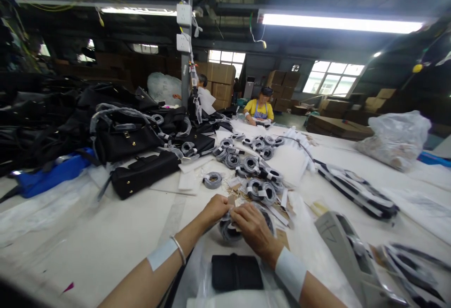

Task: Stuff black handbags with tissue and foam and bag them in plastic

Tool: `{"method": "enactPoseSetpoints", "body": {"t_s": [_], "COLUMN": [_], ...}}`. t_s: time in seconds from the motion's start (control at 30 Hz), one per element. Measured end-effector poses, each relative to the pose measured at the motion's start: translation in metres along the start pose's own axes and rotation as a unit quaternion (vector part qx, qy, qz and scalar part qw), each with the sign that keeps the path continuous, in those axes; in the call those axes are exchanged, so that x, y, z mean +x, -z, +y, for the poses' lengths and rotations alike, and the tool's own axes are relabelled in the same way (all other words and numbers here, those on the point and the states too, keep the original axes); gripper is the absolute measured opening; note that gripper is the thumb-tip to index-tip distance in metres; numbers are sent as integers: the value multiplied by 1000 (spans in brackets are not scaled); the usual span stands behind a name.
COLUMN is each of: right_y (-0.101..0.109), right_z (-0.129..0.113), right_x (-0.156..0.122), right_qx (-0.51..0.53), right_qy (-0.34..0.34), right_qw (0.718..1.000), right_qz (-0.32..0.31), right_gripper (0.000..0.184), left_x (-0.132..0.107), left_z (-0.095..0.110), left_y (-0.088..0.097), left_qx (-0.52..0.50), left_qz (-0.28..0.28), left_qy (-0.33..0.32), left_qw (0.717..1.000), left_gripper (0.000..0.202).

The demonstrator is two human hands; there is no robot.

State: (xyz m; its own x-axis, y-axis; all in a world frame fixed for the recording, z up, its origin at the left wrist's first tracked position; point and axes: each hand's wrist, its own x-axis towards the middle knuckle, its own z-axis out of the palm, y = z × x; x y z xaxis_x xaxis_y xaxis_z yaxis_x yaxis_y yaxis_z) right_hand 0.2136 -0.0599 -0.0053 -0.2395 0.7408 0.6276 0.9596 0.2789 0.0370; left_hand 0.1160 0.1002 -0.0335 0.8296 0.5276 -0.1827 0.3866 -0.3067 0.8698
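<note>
My left hand [215,207] is closed in a pinch at a small brown tag [231,200]. Right beside it, my right hand [252,227] has its fingers curled over a coiled strap [229,233] in clear wrap; the exact contact is partly hidden. Below both hands lies a small black flap bag [237,273], with clear plastic around it. Just beyond the hands, several wrapped coiled straps [251,164] are heaped on the white table, and one coil [212,180] sits apart. Brown tags and strings are scattered among them.
Black handbags [123,141] are piled on the left, near a blue bag [52,174]. At right stand a grey tape dispenser [343,247], a wrapped strap bundle [355,188] and a clear plastic sack [394,139]. A co-worker in yellow [260,108] sits across the table.
</note>
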Motion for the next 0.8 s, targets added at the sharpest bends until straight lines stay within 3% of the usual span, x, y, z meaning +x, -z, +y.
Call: {"method": "enactPoseSetpoints", "body": {"t_s": [0.17, 0.4, 0.53, 0.6, 0.7, 0.8], "right_y": [8, 8, 8, 9, 13, 19], "right_z": [2, 4, 7, 8, 9, 7], "right_x": [0, 2, 7, 13, 23, 31], "right_qx": [21, 2, 70, 154, 264, 290], "right_qy": [14, -26, -116, -215, -345, -369], "right_qw": [1000, 997, 987, 962, 897, 878], "right_qz": [-13, -76, -86, -75, -78, -92], "right_gripper": [18, 15, 16, 12, 9, 14], "left_x": [-10, -34, -48, -53, -59, -63], "left_z": [10, 28, 37, 41, 45, 46], "left_y": [-5, -3, -5, -7, -6, -5], "left_qx": [52, 119, 159, 174, 180, 167], "left_qz": [70, 102, 148, 163, 174, 173], "left_qy": [-25, -49, -38, -33, -31, -37], "left_qw": [996, 986, 975, 971, 968, 970], "left_gripper": [31, 30, 24, 24, 24, 23]}}
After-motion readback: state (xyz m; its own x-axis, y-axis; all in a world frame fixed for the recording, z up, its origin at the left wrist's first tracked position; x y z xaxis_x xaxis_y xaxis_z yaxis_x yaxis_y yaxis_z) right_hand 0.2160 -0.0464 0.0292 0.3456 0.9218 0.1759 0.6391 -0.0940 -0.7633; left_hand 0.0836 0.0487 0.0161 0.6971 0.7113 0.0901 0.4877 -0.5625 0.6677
